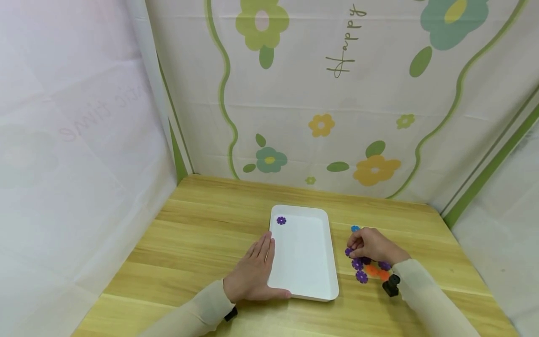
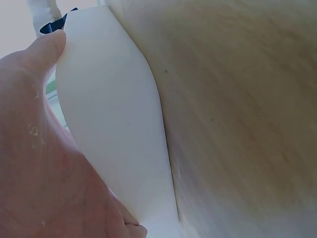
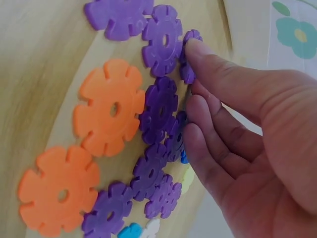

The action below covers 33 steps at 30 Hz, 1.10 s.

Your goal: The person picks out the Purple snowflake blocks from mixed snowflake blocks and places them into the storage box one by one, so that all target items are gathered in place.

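Observation:
A white tray (image 1: 303,252) lies on the wooden table with one purple snowflake disc (image 1: 281,220) at its far left corner. My left hand (image 1: 251,274) rests against it, straight fingers along the left rim and thumb at the near edge. In the left wrist view the tray's outer wall (image 2: 114,104) stands beside the palm. To the right of the tray, my right hand (image 1: 374,245) pinches a purple snowflake disc (image 3: 189,64) between thumb and fingers. Loose purple discs (image 3: 162,42) and orange discs (image 3: 109,106) lie close by the fingertips.
A blue disc (image 1: 355,228) sits just beyond the right hand. Pale discs (image 3: 151,228) show low in the right wrist view. White cloth with printed flowers (image 1: 269,160) walls the table's back and sides. A black wrist device (image 1: 391,285) is on the right wrist.

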Each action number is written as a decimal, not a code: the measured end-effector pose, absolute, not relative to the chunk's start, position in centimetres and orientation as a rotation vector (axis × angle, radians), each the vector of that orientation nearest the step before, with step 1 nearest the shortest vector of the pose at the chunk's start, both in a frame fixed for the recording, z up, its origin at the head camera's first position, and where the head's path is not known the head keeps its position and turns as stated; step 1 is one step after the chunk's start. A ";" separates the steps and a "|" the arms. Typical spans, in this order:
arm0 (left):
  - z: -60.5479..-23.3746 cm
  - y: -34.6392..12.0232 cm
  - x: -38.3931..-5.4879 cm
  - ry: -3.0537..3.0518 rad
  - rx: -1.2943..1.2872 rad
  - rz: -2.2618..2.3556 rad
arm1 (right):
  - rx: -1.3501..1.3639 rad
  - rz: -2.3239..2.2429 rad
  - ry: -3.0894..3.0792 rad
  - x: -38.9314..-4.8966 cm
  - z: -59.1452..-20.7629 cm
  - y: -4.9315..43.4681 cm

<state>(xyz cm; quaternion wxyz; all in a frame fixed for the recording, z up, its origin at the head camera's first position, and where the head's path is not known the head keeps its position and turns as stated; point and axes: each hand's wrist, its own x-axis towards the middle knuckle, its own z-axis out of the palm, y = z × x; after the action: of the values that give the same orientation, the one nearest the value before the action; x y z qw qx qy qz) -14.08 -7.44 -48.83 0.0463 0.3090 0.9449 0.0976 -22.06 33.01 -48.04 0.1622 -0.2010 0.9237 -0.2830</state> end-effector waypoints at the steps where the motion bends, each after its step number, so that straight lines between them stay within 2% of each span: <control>1: -48.9 -7.4 -14.1 2.887 0.947 0.299 | -0.586 -0.803 2.636 -22.1 -48.0 33.0; 12: -49.3 -7.4 -14.2 2.886 0.981 0.320 | -0.665 -0.678 2.689 -22.3 -47.8 32.5; 33: -48.7 -7.5 -14.0 2.873 0.975 0.329 | -0.586 -0.663 2.599 -23.3 -46.3 32.3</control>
<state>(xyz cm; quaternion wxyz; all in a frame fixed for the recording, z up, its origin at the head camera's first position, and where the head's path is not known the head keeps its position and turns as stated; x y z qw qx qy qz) -14.04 -7.46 -48.72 0.0447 0.3193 0.9405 0.1076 -23.29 32.28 -46.35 0.1966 -0.2091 0.9282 -0.2367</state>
